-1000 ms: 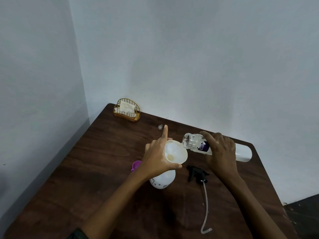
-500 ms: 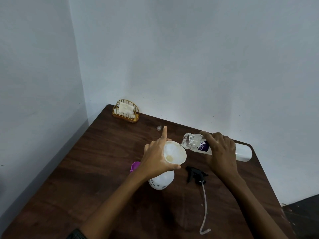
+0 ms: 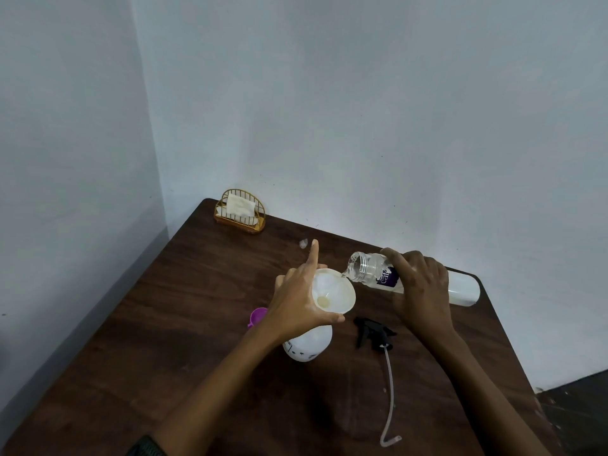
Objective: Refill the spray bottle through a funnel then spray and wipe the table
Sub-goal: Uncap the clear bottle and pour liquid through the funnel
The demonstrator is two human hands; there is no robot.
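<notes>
Left hand (image 3: 297,304): pinches funnel (image 3: 335,291), forefinger straight, steadying it on spray bottle (image 3: 309,345).
Right hand (image 3: 422,287): grips refill bottle (image 3: 368,268) at funnel's 2 o'clock, tipped to pour.

the white spray bottle (image 3: 307,345) stands upright on the dark wooden worktop (image 3: 197,324). its neck is open, with a white funnel (image 3: 332,291) seated in it. the left hand (image 3: 296,301) grips the funnel at its rim, forefinger straight. the right hand (image 3: 421,287) holds a clear bottle (image 3: 368,268) with a purple label, tipped nearly flat. its uncapped mouth is at the funnel's far edge, with liquid at the lip. the black trigger head (image 3: 373,334) lies just right of the spray bottle, its pale tube (image 3: 390,390) trailing toward the near edge.
</notes>
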